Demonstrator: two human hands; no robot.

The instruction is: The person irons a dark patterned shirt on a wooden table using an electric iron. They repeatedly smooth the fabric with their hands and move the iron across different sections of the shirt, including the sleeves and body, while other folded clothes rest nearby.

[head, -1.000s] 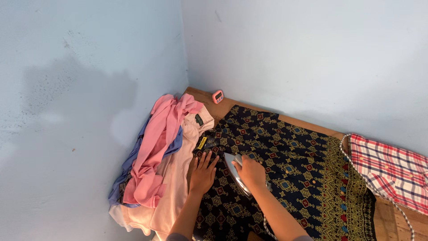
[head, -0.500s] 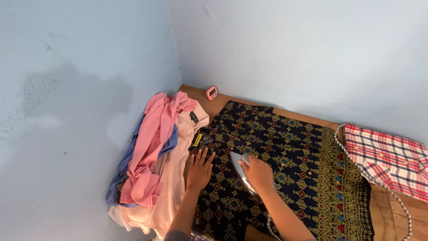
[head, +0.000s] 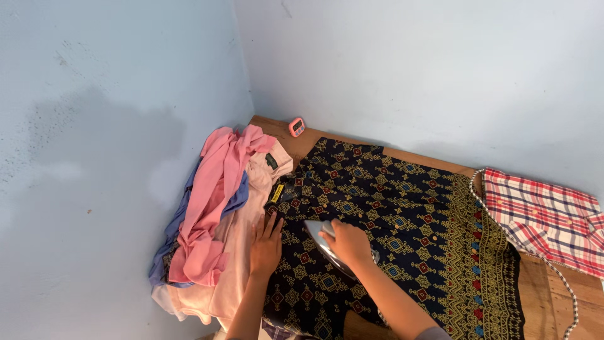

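Right hand (head: 345,242) is wrapped over the iron (head: 327,249), grip closed on its handle, and the iron sits flat on the shirt (head: 402,214) in the near-left part of the cloth. Its nose points up and to the left, toward the collar (head: 283,192); its long axis runs on a slant from that nose down to the right, under the wrist. Left hand (head: 267,247) lies flat and open, fingers spread, palm pressing the shirt's left edge just beside the iron, gripping nothing.

The shirt is dark navy with gold, red and blue diamonds, spread wide across the wooden tabletop (head: 553,296). Its collar end lies to the left and its long axis runs off to the right, where a band of denser gold pattern (head: 484,252) crosses it.

Left of the shirt, touching its edge, a pile of clothes (head: 214,220) in pink, peach and blue is banked against the wall (head: 113,157). That side is tight. At the far corner a small pink timer (head: 296,126) stands on bare wood. To the right a red plaid cloth (head: 547,217) lies just beside the shirt, with a speckled cord (head: 569,296) trailing along the wood below it. The widest open cloth lies to the right of the iron, across the middle of the shirt.
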